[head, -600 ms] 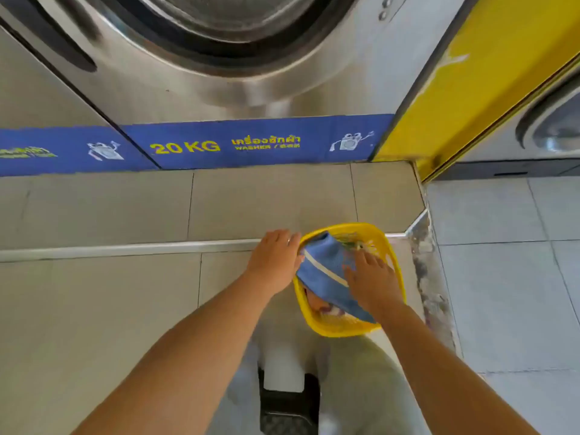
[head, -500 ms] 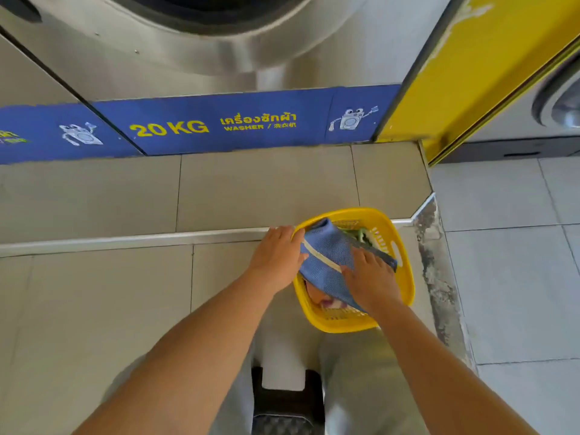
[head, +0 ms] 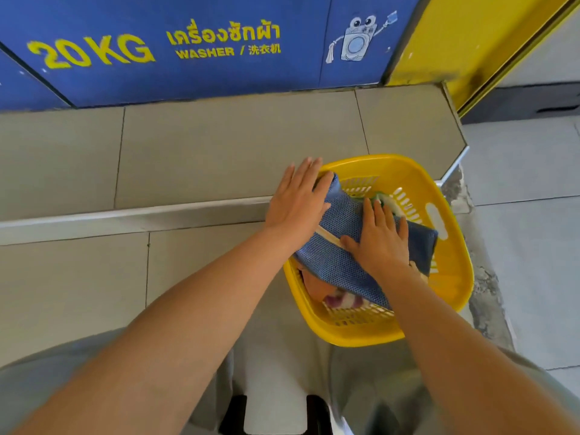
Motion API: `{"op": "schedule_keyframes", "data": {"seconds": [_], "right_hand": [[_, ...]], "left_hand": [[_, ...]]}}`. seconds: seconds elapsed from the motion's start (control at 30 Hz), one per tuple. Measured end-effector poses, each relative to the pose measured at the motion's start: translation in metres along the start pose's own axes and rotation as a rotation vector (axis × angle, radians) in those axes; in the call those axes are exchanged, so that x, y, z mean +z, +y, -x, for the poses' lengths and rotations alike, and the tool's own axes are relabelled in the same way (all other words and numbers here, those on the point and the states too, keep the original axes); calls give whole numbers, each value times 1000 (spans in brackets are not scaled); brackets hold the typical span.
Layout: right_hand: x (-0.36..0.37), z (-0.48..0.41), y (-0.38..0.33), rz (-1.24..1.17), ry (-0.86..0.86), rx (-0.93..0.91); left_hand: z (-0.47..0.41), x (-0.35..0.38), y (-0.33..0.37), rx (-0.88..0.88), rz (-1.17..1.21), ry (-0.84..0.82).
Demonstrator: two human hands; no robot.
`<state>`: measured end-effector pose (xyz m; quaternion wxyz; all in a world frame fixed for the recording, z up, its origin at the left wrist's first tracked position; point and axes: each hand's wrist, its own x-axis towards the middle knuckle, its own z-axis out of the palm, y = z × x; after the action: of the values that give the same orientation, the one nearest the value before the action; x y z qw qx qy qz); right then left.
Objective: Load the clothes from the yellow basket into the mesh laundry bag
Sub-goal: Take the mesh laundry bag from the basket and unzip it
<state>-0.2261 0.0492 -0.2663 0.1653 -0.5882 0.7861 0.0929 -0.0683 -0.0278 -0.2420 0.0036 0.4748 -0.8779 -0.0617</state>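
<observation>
Hands are on a blue mesh bag (head: 340,255) that lies folded across the top of a yellow basket (head: 452,277). The basket sits on the gray tile floor (head: 188,158), right next to a low step with a metal edge (head: 135,216). The left hand (head: 298,199) lies flat on the left end of the bag, at the basket's rim, with the fingers straight and spread; it presses and does not squeeze. The right hand (head: 378,243) lies flat on the middle of the bag, fingers out too, so it is not holding anything tight. Under the bag there are clothes (head: 332,293) in the basket: something orange, something with purple and white stripes, and a bit of green and white (head: 384,199) near the far side. The clothes are all in the basket, below the bag. Behind the step there is a blue sign (head: 194,48) with yellow words that say 20KG and WASHER. A yellow wall (head: 464,42) stands to the right of it.
</observation>
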Motion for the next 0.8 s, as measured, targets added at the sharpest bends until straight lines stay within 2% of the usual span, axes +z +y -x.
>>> {"op": "schedule_keyframes", "data": {"seconds": [0.17, 0.27, 0.43, 0.53, 0.6, 0.7, 0.8], "right_hand": [[-5, -11, -7, 78, 138, 32], [-15, 8, -12, 22, 226, 8], [-32, 42, -13, -76, 459, -122], [-44, 59, -13, -169, 604, -192], [-53, 70, -18, -213, 660, -228], [-69, 85, -33, -297, 675, -272], [-87, 97, -59, -394, 627, -321]], "left_hand": [[1, 9, 0, -18, 41, 117], [16, 3, 8, -52, 106, 136], [48, -24, 15, -157, 449, 216], [61, -46, 8, -295, 709, 321], [67, -56, -1, -371, 794, 375], [77, -65, -18, -391, 725, 432], [93, -80, -30, -422, 602, 584]]}}
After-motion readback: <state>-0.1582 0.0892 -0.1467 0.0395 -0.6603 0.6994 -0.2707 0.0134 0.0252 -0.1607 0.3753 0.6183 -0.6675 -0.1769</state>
